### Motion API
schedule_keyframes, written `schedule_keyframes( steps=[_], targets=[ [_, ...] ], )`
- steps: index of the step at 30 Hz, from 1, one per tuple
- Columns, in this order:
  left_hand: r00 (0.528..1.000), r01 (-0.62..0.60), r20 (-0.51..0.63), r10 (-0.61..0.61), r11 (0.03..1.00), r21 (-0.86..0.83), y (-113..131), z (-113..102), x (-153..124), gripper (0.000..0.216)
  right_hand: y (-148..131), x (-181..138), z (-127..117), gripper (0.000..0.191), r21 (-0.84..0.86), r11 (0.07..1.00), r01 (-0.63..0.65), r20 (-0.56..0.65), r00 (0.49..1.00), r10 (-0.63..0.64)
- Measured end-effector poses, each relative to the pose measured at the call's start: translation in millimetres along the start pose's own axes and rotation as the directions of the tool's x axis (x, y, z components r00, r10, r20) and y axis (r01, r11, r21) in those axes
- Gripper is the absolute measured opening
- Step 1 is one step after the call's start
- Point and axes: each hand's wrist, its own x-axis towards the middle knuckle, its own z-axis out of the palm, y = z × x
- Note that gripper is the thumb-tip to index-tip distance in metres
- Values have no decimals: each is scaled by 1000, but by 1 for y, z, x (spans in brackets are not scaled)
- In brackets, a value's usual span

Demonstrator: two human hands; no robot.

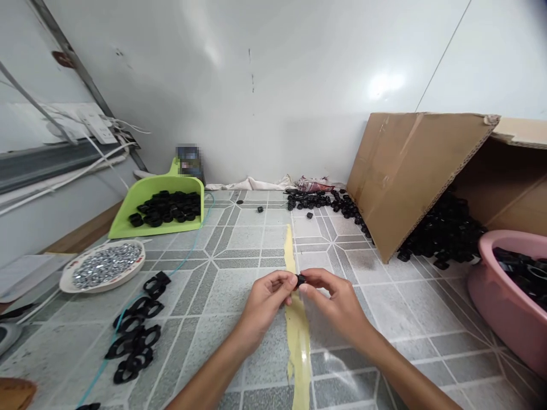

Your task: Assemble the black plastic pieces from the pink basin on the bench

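Between my fingertips is a small black plastic part [301,279], mostly covered by the fingers. My left hand [271,296] pinches it from the left, thumb and forefinger closed. From the other side, my right hand [333,293] grips the same part with thumb and forefinger. Both hands are just above a yellow tape strip [299,341] on the tiled surface. To the left lie several black ring-shaped parts [134,336] in a loose cluster. A plate [66,279] holds many small shiny metal pieces [106,265].
A green dustpan [123,219] with black parts stands at the back left. A cardboard box [397,165] lies tipped at right, black parts [448,228] spilling out. A pink basin [499,296] is at the right edge. More black parts [311,199] lie along the wall.
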Motion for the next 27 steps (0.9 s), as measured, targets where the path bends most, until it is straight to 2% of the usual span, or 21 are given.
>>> schedule_keyframes(
  steps=[3,7,14,17,19,21,23,27],
  targets=[
    [1000,9,-4,-9,1000,3,0,0,0,28,0,5,-2,26,191,969,-154,34,988,150],
    [1000,-7,-9,7,1000,27,-3,-1,1,29,1,8,-3,34,313,911,-267,143,962,233],
    [998,-15,-60,15,1000,-1,-4,0,2,31,-2,8,0,35,383,884,-268,163,962,221],
    [998,-29,-46,30,999,24,-4,1,2,31,-4,6,-1,28,288,940,-182,143,979,146],
    [999,-29,-27,31,998,62,-4,1,1,30,-5,2,-3,20,126,989,-81,116,991,67],
    [1000,-23,-16,24,996,84,-4,1,1,30,-4,-1,-3,16,-68,996,51,91,995,-44],
    [1000,-13,-11,14,996,85,-2,1,0,32,0,-4,-3,20,-232,948,216,96,975,-199],
    [1000,6,-14,-5,997,72,1,4,-2,37,7,-5,-3,33,-440,753,489,171,869,-464]
  ],
)
